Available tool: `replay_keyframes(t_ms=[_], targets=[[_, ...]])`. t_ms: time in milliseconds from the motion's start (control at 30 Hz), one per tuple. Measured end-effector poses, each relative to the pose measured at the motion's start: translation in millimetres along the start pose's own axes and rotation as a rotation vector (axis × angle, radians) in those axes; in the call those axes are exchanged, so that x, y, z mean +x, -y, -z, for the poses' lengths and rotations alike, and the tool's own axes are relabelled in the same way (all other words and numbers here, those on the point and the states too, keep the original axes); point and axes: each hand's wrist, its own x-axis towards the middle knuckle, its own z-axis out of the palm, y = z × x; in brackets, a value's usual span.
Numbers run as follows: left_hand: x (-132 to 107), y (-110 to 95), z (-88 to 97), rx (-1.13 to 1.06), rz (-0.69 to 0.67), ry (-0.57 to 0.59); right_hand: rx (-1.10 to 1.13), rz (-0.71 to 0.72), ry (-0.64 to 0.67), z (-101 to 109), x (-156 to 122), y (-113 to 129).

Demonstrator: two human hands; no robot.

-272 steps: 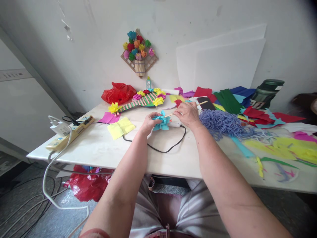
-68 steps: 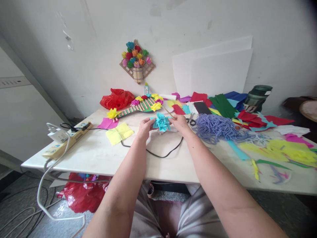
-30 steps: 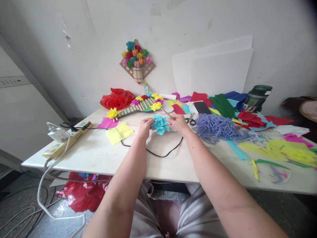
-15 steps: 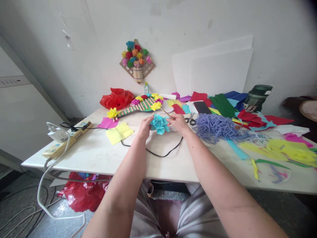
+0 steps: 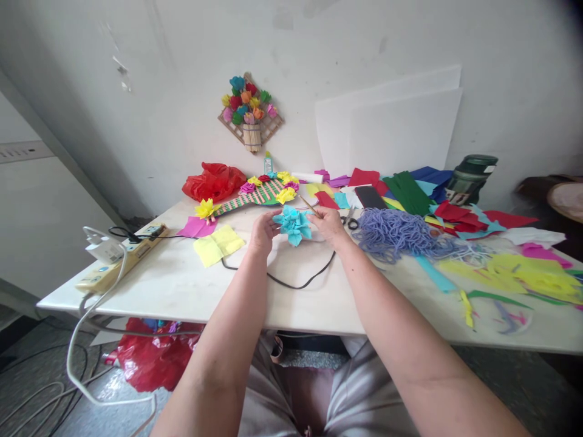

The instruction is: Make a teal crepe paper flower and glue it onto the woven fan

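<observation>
A light-blue paper flower (image 5: 295, 225) with layered petals is held up over the near part of the table. My left hand (image 5: 264, 230) pinches its petals from the left side. My right hand (image 5: 328, 223) is closed around a thin wooden stick (image 5: 308, 206), which points up and to the left, and its fingers meet the flower's right edge. Behind the hands lies a green board (image 5: 255, 197) with striped strips and yellow, pink and red paper flowers on it. Black-handled scissors (image 5: 350, 223) rest just right of my right hand.
A power strip (image 5: 122, 261) with chargers lies at left, its black cable (image 5: 296, 287) looping before me. Yellow paper (image 5: 219, 245), purple yarn (image 5: 396, 233), coloured paper scraps (image 5: 410, 191) and a dark green bottle (image 5: 471, 179) share the table. A red plastic bag (image 5: 214, 181) sits behind.
The blue flower has turned slightly between my hands, showing its petals more openly. My left fingers have loosened and shifted a little at its left edge. The stick stays in my right hand.
</observation>
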Motion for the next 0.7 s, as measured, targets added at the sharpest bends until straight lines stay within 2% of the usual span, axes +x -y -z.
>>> replay_keyframes(t_ms=[200, 467, 700], targets=[[3.5, 0.8, 6.3, -0.096, -0.075, -0.178, 0.081, -0.028, 0.001, 1.2, -0.6, 1.8], [3.2, -1.5, 13.1, -0.23, -0.136, -0.239, 0.139, -0.069, -0.009, 5.4, 1.1, -1.0], [5.4, -5.5, 13.4, -0.322, -0.123, -0.428, 0.244, -0.099, -0.084, 12.7, 7.7, -14.0]])
